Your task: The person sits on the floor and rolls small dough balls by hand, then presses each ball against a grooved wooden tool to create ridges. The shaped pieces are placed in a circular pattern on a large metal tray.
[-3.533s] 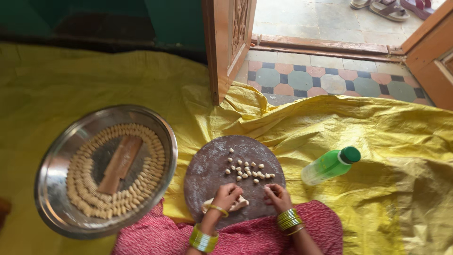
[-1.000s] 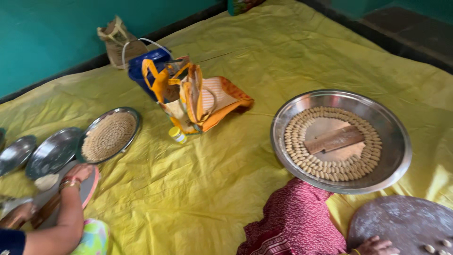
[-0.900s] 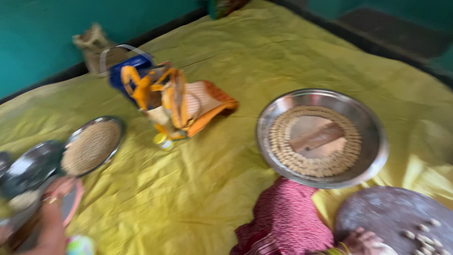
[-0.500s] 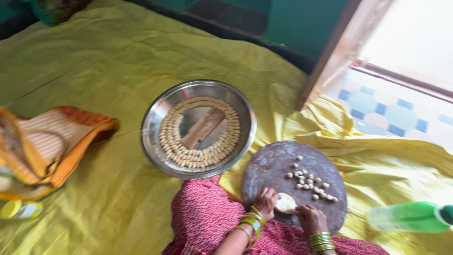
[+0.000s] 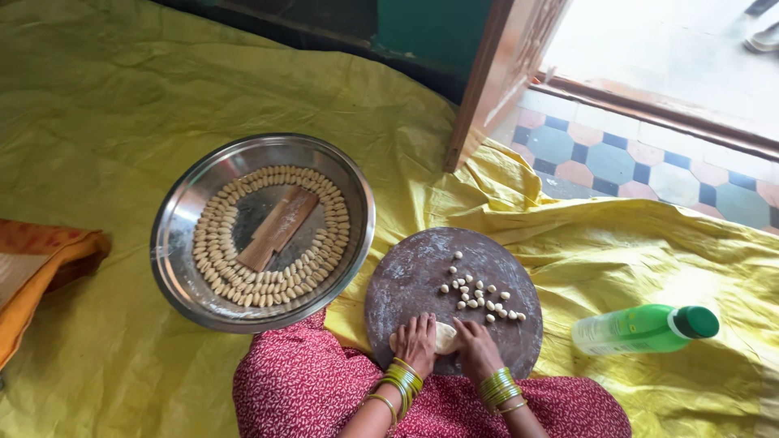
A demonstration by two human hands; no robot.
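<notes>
since half a second ago the view has swung right and steadied: the striped cloth bag (image 5: pixel 36 272) that filled the left side is now only a strip at the left edge, the steel tray has shifted toward the middle, and the green bottle shows whole instead of cut by the frame. the hands have stayed at the near rim of the round board.

nearest, the person's knees in red patterned cloth (image 5: pixel 324 389) fill the bottom edge. just above them the left hand (image 5: pixel 416 342) and the right hand (image 5: pixel 475 349), both wrists ringed with green and gold bangles, lie palm down with fingers curled over a pale lump of dough (image 5: pixel 445 337), pressing it between them against the round board (image 5: pixel 406 284).

a little beyond the hands, small dough pieces (image 5: pixel 479 296) lie scattered on the middle of the board, apart from the lump. to the right, the green bottle (image 5: pixel 641 328) lies on its side on the yellow sheet (image 5: pixel 122 97), near the board but not touching it.

to the left, the steel tray (image 5: pixel 182 211) holds shaped dough pieces (image 5: pixel 213 268) laid in a double ring around a small wooden slab (image 5: pixel 277 229).

farthest, a wooden door frame (image 5: pixel 495 81) stands over a chequered tile floor (image 5: pixel 649 166).
</notes>
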